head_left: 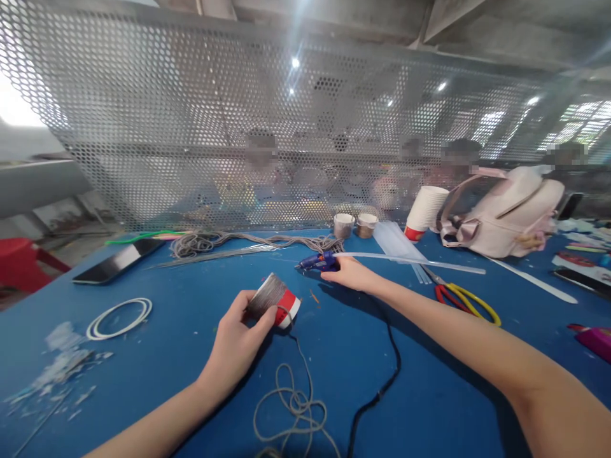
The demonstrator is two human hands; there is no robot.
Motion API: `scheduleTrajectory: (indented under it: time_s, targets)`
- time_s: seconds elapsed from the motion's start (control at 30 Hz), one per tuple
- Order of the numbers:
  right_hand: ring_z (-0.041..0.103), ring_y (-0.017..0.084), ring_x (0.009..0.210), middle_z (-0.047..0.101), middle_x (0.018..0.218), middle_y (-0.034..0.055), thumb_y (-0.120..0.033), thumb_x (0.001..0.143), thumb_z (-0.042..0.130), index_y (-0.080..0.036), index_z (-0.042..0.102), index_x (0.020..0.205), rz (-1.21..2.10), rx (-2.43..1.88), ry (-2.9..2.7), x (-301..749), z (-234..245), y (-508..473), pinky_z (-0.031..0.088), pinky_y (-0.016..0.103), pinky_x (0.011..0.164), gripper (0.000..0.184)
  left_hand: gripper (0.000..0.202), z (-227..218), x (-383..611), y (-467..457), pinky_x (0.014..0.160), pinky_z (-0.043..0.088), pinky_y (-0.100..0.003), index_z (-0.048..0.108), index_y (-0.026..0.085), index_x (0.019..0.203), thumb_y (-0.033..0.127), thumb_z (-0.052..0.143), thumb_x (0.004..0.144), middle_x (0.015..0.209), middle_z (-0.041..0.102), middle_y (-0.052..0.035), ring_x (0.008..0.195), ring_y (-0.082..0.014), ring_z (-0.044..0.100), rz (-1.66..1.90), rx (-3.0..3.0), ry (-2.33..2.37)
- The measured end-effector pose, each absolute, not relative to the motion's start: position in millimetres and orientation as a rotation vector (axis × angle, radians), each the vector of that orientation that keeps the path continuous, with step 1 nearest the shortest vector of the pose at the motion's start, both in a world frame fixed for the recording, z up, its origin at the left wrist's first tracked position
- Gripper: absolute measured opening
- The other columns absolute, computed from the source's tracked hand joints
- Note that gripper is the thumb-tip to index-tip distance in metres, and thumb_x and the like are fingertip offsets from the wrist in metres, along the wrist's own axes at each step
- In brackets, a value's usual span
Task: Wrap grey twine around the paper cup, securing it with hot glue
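My left hand [243, 334] is closed around a paper cup [274, 300] that lies tilted, its upper part wound with grey cord and its red and white part bare. From the cup the grey cord [298, 407] trails down into loose loops on the table. In my right hand [351, 273] is a blue glue gun [317, 261], nozzle pointing left, a little above and to the right of the cup. A long clear glue stick [410, 258] sticks out of its back. The black cable [389, 375] runs toward the front edge.
Scissors [461, 299] with red and yellow handles lie right of my forearm. Behind stand two wrapped cups [344, 226], stacked paper cups [424, 213] and a pale backpack [506, 213]. A phone [119, 261], a white coil [119, 319] and scraps [71, 356] lie left. A perforated metal screen [191, 127] rises behind.
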State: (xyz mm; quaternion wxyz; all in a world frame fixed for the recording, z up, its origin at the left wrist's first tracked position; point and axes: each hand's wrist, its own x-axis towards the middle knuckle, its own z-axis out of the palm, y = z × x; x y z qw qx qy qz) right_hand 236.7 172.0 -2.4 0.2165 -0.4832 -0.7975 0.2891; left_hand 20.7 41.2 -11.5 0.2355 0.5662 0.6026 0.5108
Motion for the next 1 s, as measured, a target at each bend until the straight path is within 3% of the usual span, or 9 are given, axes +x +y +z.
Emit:
scheduleTrajectory:
  time_s: [0.17, 0.3, 0.5, 0.67, 1.0]
  targets:
    - [0.053, 0.012, 0.052, 0.067, 0.064, 0.0035, -0.028, 0.076, 0.058, -0.014, 0.064, 0.07, 0.81, -1.394, -2.202, 229.4, -6.7, 171.8, 0.038, 0.023, 0.05, 0.017, 0.02, -11.2, 20.9, 39.3, 0.058, 0.043, -0.026, 0.057, 0.02, 0.077, 0.039, 0.059, 0.07, 0.065, 0.058, 0.0028, 0.06, -0.0145, 0.052, 1.377, 1.562, 1.642]
    - [0.054, 0.012, 0.053, 0.066, 0.058, 0.0029, -0.028, 0.076, 0.058, -0.016, 0.061, 0.055, 0.836, -1.397, -2.207, 228.7, -8.5, 171.6, 0.039, 0.022, 0.052, 0.025, 0.018, -11.2, 21.6, 38.5, 0.059, 0.043, -0.026, 0.056, 0.02, 0.076, 0.038, 0.059, 0.071, 0.066, 0.059, 0.0024, 0.061, -0.0145, 0.052, 1.374, 1.565, 1.643]
    - [0.057, 0.013, 0.055, 0.059, 0.05, -0.0029, -0.031, 0.084, 0.049, -0.017, 0.067, 0.08, 0.887, -1.303, -2.153, 238.8, -2.0, 151.7, 0.043, 0.023, 0.059, 0.023, 0.017, -12.3, 20.8, 37.6, 0.06, 0.043, -0.025, 0.054, 0.021, 0.075, 0.037, 0.059, 0.072, 0.066, 0.057, 0.0032, 0.061, -0.0135, 0.051, 1.384, 1.575, 1.649]
    - [0.047, 0.011, 0.05, 0.052, 0.053, -0.0043, -0.044, 0.084, 0.05, -0.019, 0.059, 0.07, 0.896, -1.096, -2.094, 239.1, 8.5, 115.3, 0.039, 0.024, 0.052, 0.03, 0.016, -12.1, 18.7, 36.7, 0.061, 0.043, -0.025, 0.053, 0.021, 0.075, 0.037, 0.058, 0.073, 0.068, 0.057, 0.0027, 0.064, -0.014, 0.053, 1.38, 1.596, 1.699]
    - [0.04, 0.008, 0.046, 0.053, 0.055, -0.0044, -0.04, 0.081, 0.058, -0.019, 0.054, 0.071, 0.752, -0.957, -2.161, 230.0, 4.8, 84.0, 0.033, 0.02, 0.046, 0.024, 0.016, -18.2, 15.7, 39.4, 0.072, 0.047, -0.029, 0.054, 0.02, 0.081, 0.033, 0.059, 0.074, 0.075, 0.06, 0.0001, 0.073, -0.0166, 0.057, 1.359, 1.63, 1.678]
